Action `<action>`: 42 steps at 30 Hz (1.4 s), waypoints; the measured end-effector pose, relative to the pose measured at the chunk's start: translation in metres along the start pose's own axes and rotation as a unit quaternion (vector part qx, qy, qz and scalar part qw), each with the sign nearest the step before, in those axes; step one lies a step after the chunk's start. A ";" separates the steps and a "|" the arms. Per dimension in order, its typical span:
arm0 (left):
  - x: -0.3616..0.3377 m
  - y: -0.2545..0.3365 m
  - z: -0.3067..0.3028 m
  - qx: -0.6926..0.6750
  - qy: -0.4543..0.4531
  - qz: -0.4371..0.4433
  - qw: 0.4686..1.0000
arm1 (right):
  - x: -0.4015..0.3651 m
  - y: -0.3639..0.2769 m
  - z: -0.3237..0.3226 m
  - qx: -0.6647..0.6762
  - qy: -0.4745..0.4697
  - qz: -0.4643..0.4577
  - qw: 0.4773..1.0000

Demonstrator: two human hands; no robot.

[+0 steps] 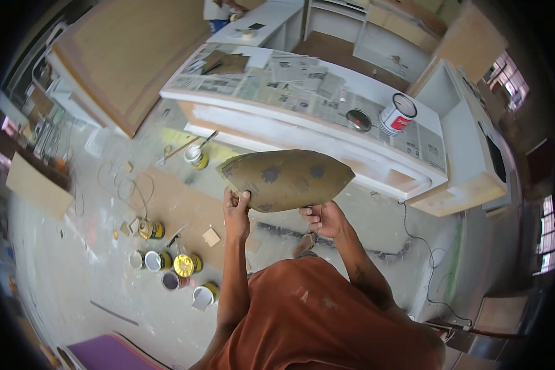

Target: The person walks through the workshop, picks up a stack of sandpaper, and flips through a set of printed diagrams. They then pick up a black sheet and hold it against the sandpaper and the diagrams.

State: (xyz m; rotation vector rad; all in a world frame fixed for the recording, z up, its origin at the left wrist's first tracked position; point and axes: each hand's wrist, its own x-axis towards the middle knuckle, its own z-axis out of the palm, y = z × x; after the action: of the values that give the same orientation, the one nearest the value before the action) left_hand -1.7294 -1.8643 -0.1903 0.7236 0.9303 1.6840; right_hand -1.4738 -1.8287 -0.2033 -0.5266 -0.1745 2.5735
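A brown sheet of sandpaper [290, 177], with dark blotches and faint print on its back, is held up in front of me and bows between my hands. My left hand [237, 206] pinches its lower left edge, thumb on the near side. At the lower right edge, my right hand [325, 217] grips it with bent fingers; part of that grip is hidden. Beyond the sheet stands a long white cabinet [277, 137], its top partly spread with newspaper [277, 92]. More brown sheets [227, 63] lie at the far left of that top.
On the cabinet top are a paint can [398, 115] and a round dark lid [358, 119]. Several paint tins [187, 265] stand on the floor at left, and another tin [196, 156] holds a brush. A cable [431, 259] runs along the right. Another person [219, 13] is at the back.
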 end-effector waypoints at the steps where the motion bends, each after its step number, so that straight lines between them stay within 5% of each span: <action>1: 0.007 -0.011 0.015 -0.018 -0.010 -0.015 1.000 | -0.011 -0.012 -0.001 -0.024 0.030 -0.029 0.999; 5: 0.032 -0.037 0.083 -0.068 -0.040 -0.059 0.995 | -0.055 -0.059 -0.013 -0.079 0.071 -0.108 0.988; 9: 0.057 -0.071 0.148 -0.071 -0.079 -0.081 0.991 | -0.102 -0.102 -0.105 -0.055 0.028 -0.100 0.993; 11: 0.072 -0.095 0.172 -0.061 -0.120 -0.107 0.985 | -0.121 -0.115 -0.151 0.027 0.007 -0.346 0.938; 12: 0.080 -0.101 0.184 -0.063 -0.132 -0.114 0.983 | -0.136 -0.124 -0.137 0.029 0.012 -0.359 0.933; 14: 0.087 -0.110 0.202 -0.028 -0.193 -0.180 0.964 | -0.169 -0.132 -0.085 0.176 0.185 -0.521 0.814; 15: 0.091 -0.115 0.212 0.001 -0.220 -0.201 0.955 | -0.188 -0.133 -0.114 0.159 0.105 -0.544 0.817; 20: 0.109 -0.163 0.269 0.000 -0.189 -0.277 0.942 | -0.221 -0.152 -0.148 -0.083 0.367 -0.495 0.783; 22: 0.124 -0.176 0.292 -0.021 -0.224 -0.293 0.929 | -0.232 -0.169 -0.134 -0.229 0.493 -0.393 0.742; 28: 0.174 -0.225 0.388 -0.033 -0.236 -0.359 0.903 | -0.242 -0.242 -0.160 -0.149 0.462 -0.567 0.665; 32: 0.204 -0.272 0.442 0.007 -0.284 -0.387 0.877 | -0.273 -0.279 -0.158 -0.131 0.479 -0.588 0.639; 34: 0.201 -0.298 0.477 -0.028 -0.322 -0.420 0.848 | -0.303 -0.282 -0.154 -0.205 0.585 -0.547 0.563; 36: 0.197 -0.317 0.514 -0.025 -0.332 -0.519 0.787 | -0.334 -0.281 -0.150 -0.201 0.603 -0.552 0.540; 42: 0.130 -0.399 0.611 0.037 -0.416 -0.615 0.669 | -0.426 -0.236 -0.191 -0.155 0.643 -0.516 0.544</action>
State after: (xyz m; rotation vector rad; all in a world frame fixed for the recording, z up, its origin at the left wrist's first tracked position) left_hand -1.0674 -1.5323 -0.2120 0.5615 0.5242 0.0247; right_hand -0.9511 -1.8330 -0.1850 -1.6436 -0.2736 0.5726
